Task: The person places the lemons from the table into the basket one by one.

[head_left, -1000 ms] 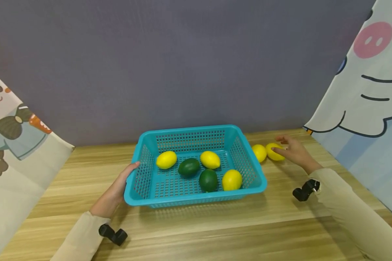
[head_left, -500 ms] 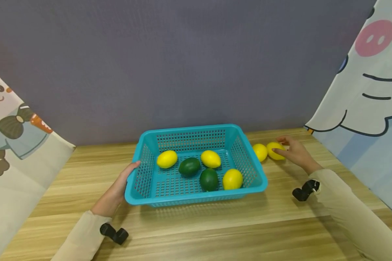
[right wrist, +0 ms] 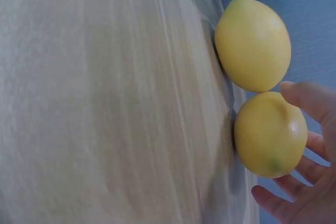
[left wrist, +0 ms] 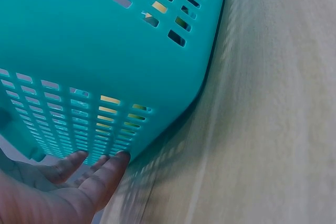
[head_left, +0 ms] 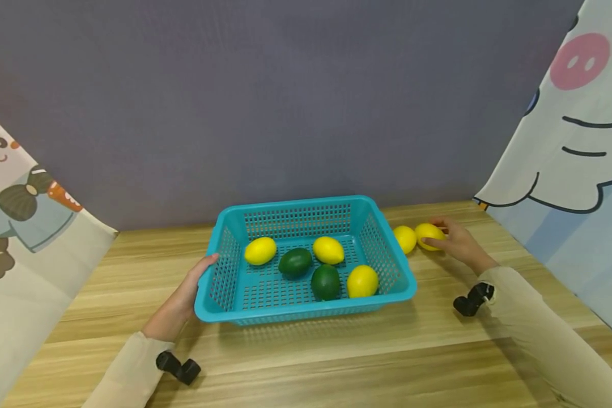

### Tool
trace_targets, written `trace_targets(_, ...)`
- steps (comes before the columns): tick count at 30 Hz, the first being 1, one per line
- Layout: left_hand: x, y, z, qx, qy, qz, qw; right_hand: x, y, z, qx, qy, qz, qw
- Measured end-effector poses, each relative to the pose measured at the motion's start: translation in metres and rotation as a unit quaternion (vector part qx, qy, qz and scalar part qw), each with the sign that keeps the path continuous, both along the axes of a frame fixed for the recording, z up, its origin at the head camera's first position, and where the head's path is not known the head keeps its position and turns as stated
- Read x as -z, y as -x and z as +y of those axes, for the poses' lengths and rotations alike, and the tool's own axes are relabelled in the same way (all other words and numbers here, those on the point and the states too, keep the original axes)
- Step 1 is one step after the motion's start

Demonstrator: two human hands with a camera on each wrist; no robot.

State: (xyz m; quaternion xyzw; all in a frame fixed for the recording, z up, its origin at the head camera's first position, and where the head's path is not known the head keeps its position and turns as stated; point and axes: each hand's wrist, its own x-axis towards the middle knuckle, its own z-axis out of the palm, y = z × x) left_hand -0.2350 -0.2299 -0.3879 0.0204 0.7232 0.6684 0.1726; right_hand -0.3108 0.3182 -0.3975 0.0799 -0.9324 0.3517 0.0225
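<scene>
In the head view, a turquoise plastic basket (head_left: 301,311) with slotted walls holds three lemons and two dark green avocados (head_left: 295,263). My left hand (head_left: 183,292) grips its left side, thumb over the rim. The left wrist view shows the fingers (left wrist: 107,179) against the outer wall. Right of the basket, two lemons lie on the table, touching or nearly so. My right hand (head_left: 459,243) is around the outer lemon (right wrist: 270,135), thumb at its near side and fingers at its far side. The other lemon (right wrist: 253,44) lies between it and the basket.
The wooden table (head_left: 311,362) carries everything. A grey-purple panel (head_left: 296,102) rises along its back edge. Cartoon-printed cloths stand at the left (head_left: 35,226) and right (head_left: 581,147). A black camera mount sits on each wrist.
My right hand has moved slightly left and closed in around the outer lemon, its thumb now against it. The left hand and basket have stayed in place.
</scene>
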Motion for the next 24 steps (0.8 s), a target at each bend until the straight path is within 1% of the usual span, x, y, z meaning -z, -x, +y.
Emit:
trace_targets(5,0.0,-0.001,0.0,-0.004,0.003,-0.002,1.0,0.005,0.001,0.001,0.0,0.003,0.004,1.0)
trace_targets(9,0.0,-0.001,0.0,0.0,0.001,-0.001,1.0,0.007,0.003,0.001,0.002,0.007,0.004,1.0)
trace_targets(18,0.001,-0.001,0.0,-0.002,0.003,-0.005,1.0,0.01,0.005,-0.001,0.019,0.024,0.003,1.0)
trace_targets(24,0.001,-0.002,-0.001,0.003,-0.001,-0.001,1.0,0.011,0.006,0.0,0.03,0.018,0.003,0.999)
